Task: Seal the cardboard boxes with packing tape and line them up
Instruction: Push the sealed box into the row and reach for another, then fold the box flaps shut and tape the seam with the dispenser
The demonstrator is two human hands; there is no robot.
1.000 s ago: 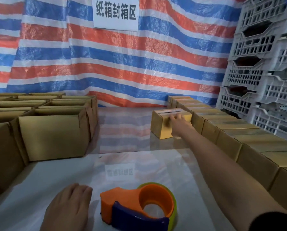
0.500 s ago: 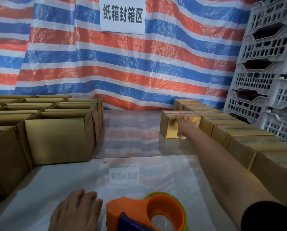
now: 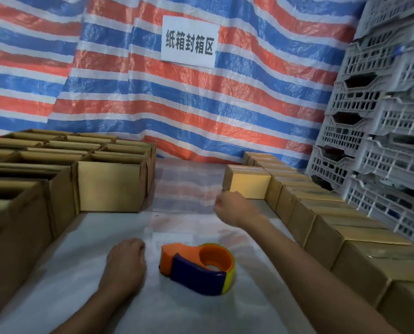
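A sealed cardboard box stands at the far right of the white table, touching the row of sealed boxes that runs along the right edge. My right hand hovers just in front of that box, fingers curled, holding nothing. An orange, blue and yellow tape dispenser lies on the table near me. Left of it, my left hand rests on the table with fingers curled under. Unsealed open boxes crowd the left side.
A striped blue, red and white tarp with a white paper sign hangs behind the table. Stacked grey plastic crates rise on the right. The white table shows between the two groups of boxes.
My right hand has let go of the sealed box and pulled back toward me, fingers curling. The box now sits against the right row. The view has tilted down.
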